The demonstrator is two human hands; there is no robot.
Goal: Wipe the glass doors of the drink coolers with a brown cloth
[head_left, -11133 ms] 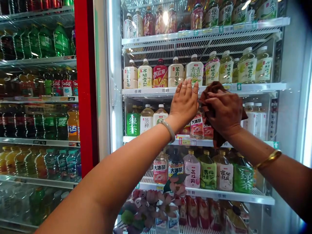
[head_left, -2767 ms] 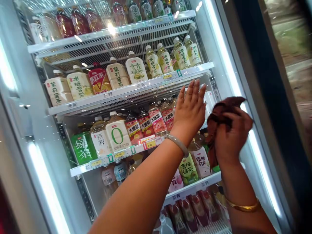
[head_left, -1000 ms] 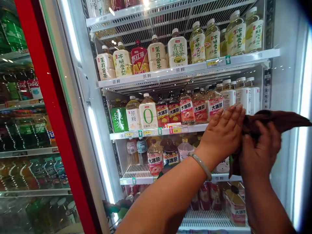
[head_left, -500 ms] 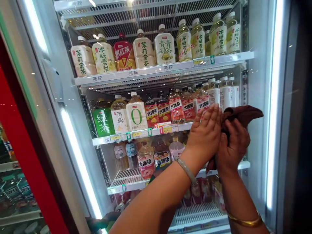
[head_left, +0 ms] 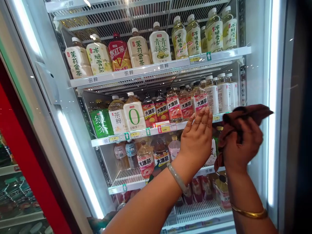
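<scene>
My left hand (head_left: 197, 138) is open, its fingers straight and together, held flat in front of the middle shelf of bottled teas. It seems to rest on the glass front of the fridge, where light spots are reflected. A pale bangle (head_left: 177, 178) circles this wrist. To the right, my right hand (head_left: 243, 144) is closed around a dark brown cloth (head_left: 253, 113), which bunches over the fingers and hangs down on the left side. That wrist wears a gold bangle (head_left: 249, 213). Bottles with pink labels (head_left: 201, 100) stand behind my left fingertips.
The upper shelf edge (head_left: 146, 71) carries a row of tea bottles. Below are a middle shelf edge (head_left: 136, 134) with price tags and a lower shelf with fewer bottles. Bright light strips (head_left: 273, 113) run down both sides. A red frame (head_left: 26, 169) borders another fridge at left.
My hands have moved apart. The right hand has shifted right with the cloth, while the left has moved slightly left and down. The view has shifted a little.
</scene>
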